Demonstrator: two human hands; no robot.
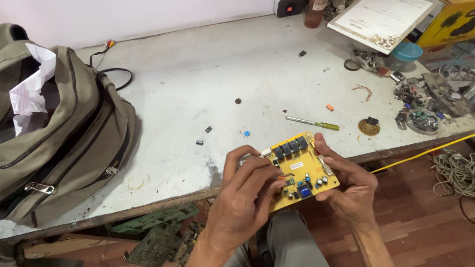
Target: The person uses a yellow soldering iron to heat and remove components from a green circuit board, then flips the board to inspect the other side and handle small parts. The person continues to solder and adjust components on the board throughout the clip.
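Two hands, left hand (247, 190), right hand (346, 185), gripping yellow circuit board (302, 165)

A yellow cardboard box (452, 22) stands at the table's (198, 74) far right corner, a white printed sheet (381, 20) just left of it.

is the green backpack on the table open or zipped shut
Open: the backpack gapes at the top, with crumpled white paper sticking out.
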